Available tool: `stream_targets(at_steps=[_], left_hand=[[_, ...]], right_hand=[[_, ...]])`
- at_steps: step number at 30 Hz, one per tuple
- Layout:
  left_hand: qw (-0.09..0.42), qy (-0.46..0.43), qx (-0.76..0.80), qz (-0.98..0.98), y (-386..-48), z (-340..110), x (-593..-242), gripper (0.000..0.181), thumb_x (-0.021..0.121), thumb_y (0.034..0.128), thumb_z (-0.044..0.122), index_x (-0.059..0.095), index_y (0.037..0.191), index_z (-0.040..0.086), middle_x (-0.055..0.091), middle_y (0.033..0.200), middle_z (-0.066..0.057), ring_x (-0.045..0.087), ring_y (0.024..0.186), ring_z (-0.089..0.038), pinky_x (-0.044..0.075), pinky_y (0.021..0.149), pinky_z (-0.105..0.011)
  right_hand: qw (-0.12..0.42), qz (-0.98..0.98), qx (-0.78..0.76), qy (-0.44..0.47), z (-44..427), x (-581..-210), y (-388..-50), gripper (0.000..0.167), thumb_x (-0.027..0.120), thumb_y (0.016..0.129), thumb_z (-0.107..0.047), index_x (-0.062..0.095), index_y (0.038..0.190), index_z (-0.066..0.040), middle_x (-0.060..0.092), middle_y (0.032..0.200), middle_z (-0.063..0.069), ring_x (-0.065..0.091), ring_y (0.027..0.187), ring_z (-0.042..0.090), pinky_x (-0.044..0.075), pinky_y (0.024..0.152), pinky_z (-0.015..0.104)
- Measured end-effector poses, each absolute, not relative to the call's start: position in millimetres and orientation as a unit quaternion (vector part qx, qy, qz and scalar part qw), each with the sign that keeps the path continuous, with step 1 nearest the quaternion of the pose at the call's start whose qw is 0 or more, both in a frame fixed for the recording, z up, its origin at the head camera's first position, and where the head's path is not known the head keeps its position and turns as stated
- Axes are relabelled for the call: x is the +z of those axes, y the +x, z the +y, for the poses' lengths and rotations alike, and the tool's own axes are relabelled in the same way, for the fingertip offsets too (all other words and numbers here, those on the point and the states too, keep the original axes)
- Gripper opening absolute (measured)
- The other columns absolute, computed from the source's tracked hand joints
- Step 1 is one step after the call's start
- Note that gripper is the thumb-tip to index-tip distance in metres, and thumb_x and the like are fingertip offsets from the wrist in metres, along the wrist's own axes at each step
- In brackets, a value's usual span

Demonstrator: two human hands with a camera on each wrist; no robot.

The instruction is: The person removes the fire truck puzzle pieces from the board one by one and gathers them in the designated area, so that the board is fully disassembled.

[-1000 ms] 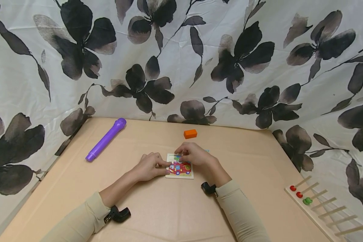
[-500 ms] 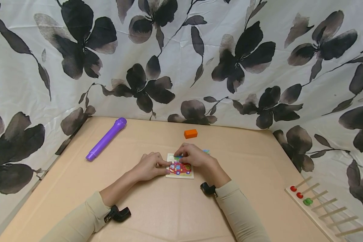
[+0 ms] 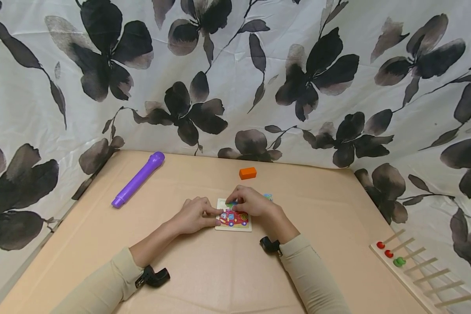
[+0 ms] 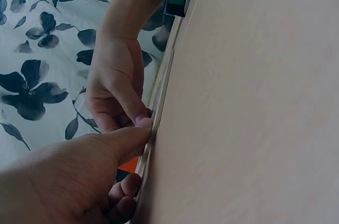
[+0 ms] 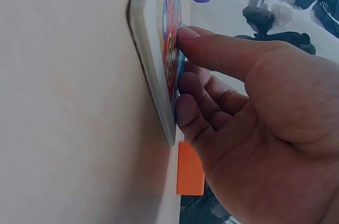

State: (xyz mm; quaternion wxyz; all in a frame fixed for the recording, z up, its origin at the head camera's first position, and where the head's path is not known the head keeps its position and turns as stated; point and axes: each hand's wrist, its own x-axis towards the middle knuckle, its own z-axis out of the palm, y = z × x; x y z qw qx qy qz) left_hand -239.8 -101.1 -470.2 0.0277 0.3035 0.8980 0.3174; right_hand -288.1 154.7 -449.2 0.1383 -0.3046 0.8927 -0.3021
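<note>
A small square jigsaw puzzle board [image 3: 234,227] lies flat on the table, with a red vehicle picture on its face. My left hand [image 3: 196,216] grips its left edge, thumb on top and fingers curled at the side. Over the board's upper part, my right hand [image 3: 254,201] bends down and pinches a greenish-blue puzzle piece [image 3: 230,204], mostly hidden by the fingers. In the right wrist view, thumb and fingertips touch the picture face of the board [image 5: 170,49]. Another blue piece [image 3: 267,197] shows just behind the right hand.
An orange block [image 3: 247,173] sits beyond the board. A purple tube-like stick [image 3: 138,180] lies at the back left. At the right edge stands a wooden peg rack [image 3: 406,274] bearing red and green pieces. Floral cloth [image 3: 235,78] hangs behind the table [image 3: 188,270].
The right hand has shifted very slightly at the board's top, and more of the blue piece behind it shows. The left hand keeps its place on the edge.
</note>
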Motion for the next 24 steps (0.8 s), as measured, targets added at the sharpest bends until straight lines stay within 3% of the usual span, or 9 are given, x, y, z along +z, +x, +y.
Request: stream_targets(at_steps=[24], left_hand=[[0.028,0.305,0.320,0.897,-238.0,-101.3,-468.1,0.036,0.082,0.0889,0.041,0.079,0.121,0.025,0.062,0.089,0.007,0.050,0.080,-0.012,0.028,0.073,-0.036]], right_hand=[[0.141,0.869,-0.369,-0.298,157.5,-452.5,-288.9,0.018,0.074,0.095,-0.007,0.077,0.112,-0.013,0.064,0.099,0.004,0.052,0.087,0.019,0.043,0.075,0.027]])
